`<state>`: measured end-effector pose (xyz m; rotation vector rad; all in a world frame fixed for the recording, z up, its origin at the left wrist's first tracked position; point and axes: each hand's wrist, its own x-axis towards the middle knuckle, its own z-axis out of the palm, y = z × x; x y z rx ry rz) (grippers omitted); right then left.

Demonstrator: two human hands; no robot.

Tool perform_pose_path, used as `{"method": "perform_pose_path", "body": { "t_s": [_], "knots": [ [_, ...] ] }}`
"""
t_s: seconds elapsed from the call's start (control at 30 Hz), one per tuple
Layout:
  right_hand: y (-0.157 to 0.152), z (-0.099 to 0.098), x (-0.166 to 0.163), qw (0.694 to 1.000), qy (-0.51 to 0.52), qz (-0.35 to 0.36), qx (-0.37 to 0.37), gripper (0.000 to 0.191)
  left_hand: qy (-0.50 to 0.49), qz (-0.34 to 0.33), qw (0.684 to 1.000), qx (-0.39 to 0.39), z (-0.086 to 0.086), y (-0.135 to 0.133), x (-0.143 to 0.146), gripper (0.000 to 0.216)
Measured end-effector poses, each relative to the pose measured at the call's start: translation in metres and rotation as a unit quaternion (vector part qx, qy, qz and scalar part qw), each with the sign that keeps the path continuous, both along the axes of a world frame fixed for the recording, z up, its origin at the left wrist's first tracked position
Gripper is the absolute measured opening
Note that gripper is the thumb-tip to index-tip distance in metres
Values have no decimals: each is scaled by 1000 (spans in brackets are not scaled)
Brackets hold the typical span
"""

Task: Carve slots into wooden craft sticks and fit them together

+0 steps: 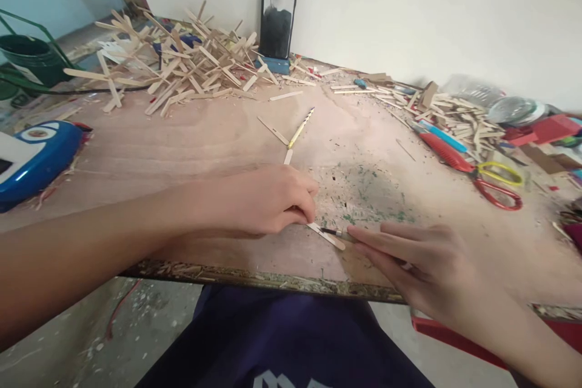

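My left hand [268, 200] rests on the wooden board [182, 145] with its fingers curled, pressing down a flat wooden stick [328, 236] near the board's front edge. My right hand [409, 254] comes in from the right with fingers pressed together around a thin tool [334, 233], its dark tip touching the stick. What kind of tool it is I cannot make out. Just beyond my left hand lie another short stick [288, 156], a longer stick [273, 130] and a yellow striped pencil-like rod [301, 127].
A heap of glued stick pieces [182, 60] fills the back left. A phone [279, 6] leans on the wall. Scissors [495, 185], a red cutter [445, 154], stick offcuts [459, 115] and clutter lie right. A blue object [36, 160] sits left, a green bucket [30, 57] beyond.
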<state>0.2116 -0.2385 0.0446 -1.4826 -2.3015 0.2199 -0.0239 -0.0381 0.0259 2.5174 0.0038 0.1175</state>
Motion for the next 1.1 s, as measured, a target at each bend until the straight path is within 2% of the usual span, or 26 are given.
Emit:
{"method": "perform_pose_path", "body": {
  "t_s": [0.2, 0.33, 0.53, 0.73, 0.87, 0.97, 1.1],
  "knots": [
    [-1, 2, -7, 998, -62, -5, 15, 29, -2, 3, 1000, -7, 1, -1, 1, 29],
    [5, -5, -2, 997, 51, -38, -43, 29, -5, 4, 1000, -12, -1, -2, 2, 29],
    [13, -3, 2, 963, 146, -117, -193, 32, -8, 7, 1000, -18, -5, -1, 2, 29],
    [12, -4, 0, 953, 179, -139, -201, 30, -4, 6, 1000, -16, -2, -2, 3, 30],
    [13, -3, 3, 937, 186, -164, -245, 31, -3, 7, 1000, -15, -1, -2, 2, 29],
    [12, -4, 4, 945, 174, -154, -230, 30, -4, 8, 1000, -15, -1, -2, 2, 28],
    [7, -10, 4, 979, 138, -93, -117, 25, -4, 8, 1000, -15, -1, -2, 1, 29]
  ]
}}
